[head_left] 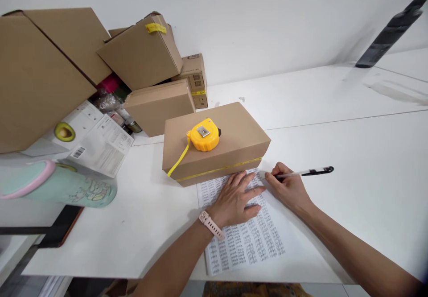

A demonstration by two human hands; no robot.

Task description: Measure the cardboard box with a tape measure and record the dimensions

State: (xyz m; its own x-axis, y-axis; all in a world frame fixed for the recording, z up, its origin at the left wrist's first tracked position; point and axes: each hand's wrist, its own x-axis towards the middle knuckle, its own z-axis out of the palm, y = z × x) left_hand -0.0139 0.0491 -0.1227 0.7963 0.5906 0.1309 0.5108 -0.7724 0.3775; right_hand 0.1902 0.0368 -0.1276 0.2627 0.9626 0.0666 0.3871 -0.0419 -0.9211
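Writing on a sheet of paper (249, 243) spread beneath and ahead of the left hand (236, 199), a person held a black-tipped pen (306, 172) in the right hand (290, 187), fingers closed around its lower barrel. The left hand lay flat, fingers fanned, over the columns. Trouble, it seemed, could come from that palm: a drag sideways might smear fresh ink or shift the sheet, and a nudge forward could jolt the cardboard box (242, 129) just beyond the fingertips, tipping loose the tape measure resting on it.

Dense, dark, handwritten-looking columns, too small to read, filled much of the white page, leaving a blank margin toward the right forearm. Whether the far edge ran under the box could not be told.

Ahead of the left hand, the yellow tape measure (204, 137) sat atop the box, its blade hanging over the near left corner. Farther out, to the left of that hand, stood a mint-green bottle (83, 185) and stacked cartons (140, 56); well beyond the right hand, a dark bottle (388, 36) stood near the wall.
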